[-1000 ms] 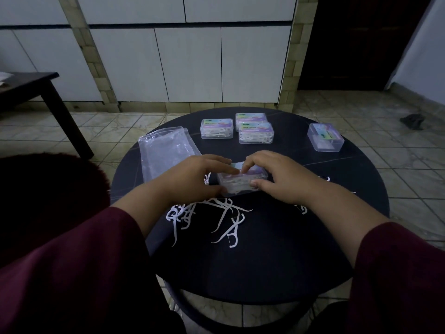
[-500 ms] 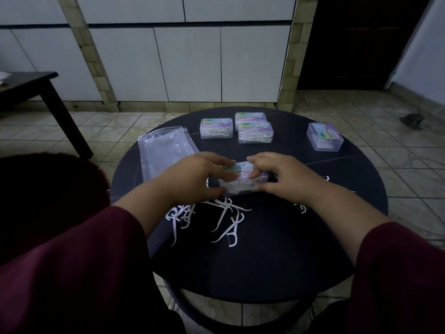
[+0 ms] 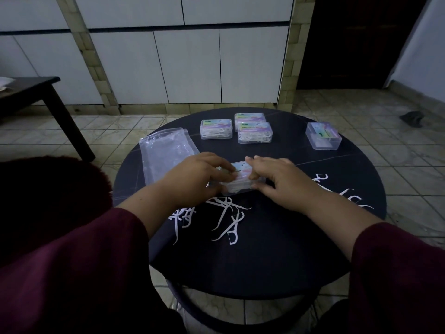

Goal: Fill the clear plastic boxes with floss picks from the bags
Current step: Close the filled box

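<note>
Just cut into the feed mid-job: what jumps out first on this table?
Both hands, left hand and right hand, grip one clear box at the middle of the round dark table. White loose floss picks lie scattered just in front of it, more at the right. Three filled boxes sit at the far edge, a fourth box at far right.

no readable text for you here. the three filled boxes [image 3: 254, 132] at the table's far side, the separate box [image 3: 323, 135] to the right and the box in your hands [image 3: 240, 178] all carry colourful lid labels, but the print on every one is too small and blurred to make out.
</note>
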